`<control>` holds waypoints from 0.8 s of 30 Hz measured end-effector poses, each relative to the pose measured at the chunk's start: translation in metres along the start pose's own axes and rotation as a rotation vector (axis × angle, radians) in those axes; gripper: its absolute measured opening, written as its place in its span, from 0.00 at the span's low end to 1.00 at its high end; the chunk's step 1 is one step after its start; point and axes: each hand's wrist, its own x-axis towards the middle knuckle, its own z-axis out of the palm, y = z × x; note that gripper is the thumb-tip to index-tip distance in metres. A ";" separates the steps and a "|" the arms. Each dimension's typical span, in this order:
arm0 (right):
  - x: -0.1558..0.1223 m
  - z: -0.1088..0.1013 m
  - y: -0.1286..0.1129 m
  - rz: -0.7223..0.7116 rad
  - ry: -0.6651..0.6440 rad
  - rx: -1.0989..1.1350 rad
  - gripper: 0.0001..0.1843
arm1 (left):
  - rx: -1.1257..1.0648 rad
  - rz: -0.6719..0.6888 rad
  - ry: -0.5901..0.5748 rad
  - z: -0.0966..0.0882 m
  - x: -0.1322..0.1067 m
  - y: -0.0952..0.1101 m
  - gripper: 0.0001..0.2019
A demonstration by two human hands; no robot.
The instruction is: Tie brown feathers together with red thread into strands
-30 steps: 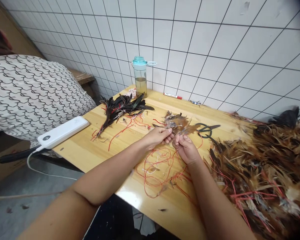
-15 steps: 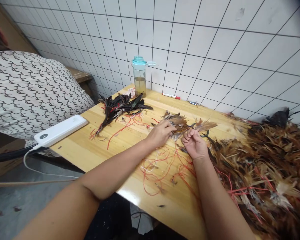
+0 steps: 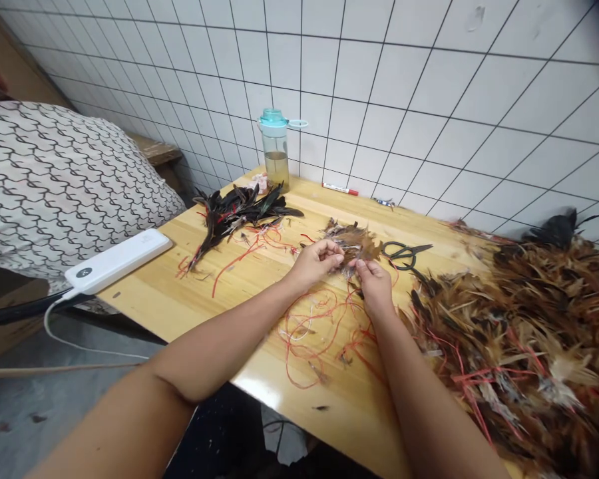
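Observation:
Both my hands meet over the middle of a light wooden table (image 3: 190,293). My left hand (image 3: 313,261) is closed in a pinch on a small bunch of brown feathers (image 3: 353,241). Fingers of my right hand (image 3: 374,285) are pinched together at the same bunch, just right of the left. Loose red thread (image 3: 319,332) lies tangled on the table under and in front of my hands. Black scissors (image 3: 404,253) rest flat just beyond my right hand.
A big heap of brown feathers (image 3: 524,332) fills the table's right side. Dark feathers (image 3: 239,211) lie at the back left near a teal-lidded bottle (image 3: 275,152) and a red marker (image 3: 340,189). A white power bank (image 3: 117,261) sits on the left corner. A person in patterned cloth (image 3: 60,179) is at left.
My right hand had lifted a brown feather to the right; now it is back at the bunch, close to my left hand, and the scissors show fully.

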 end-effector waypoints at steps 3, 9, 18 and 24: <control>-0.001 0.004 0.001 -0.056 -0.004 -0.101 0.17 | -0.015 -0.012 -0.039 0.001 0.001 -0.003 0.10; 0.000 0.006 0.002 -0.104 -0.137 -0.183 0.19 | 0.144 0.050 -0.035 -0.002 0.003 -0.006 0.05; 0.000 0.008 0.003 0.064 -0.106 0.044 0.19 | 0.329 0.187 0.031 -0.008 0.012 -0.006 0.12; 0.003 0.006 -0.004 0.083 0.050 0.232 0.22 | 0.855 0.258 0.216 -0.026 0.047 -0.011 0.10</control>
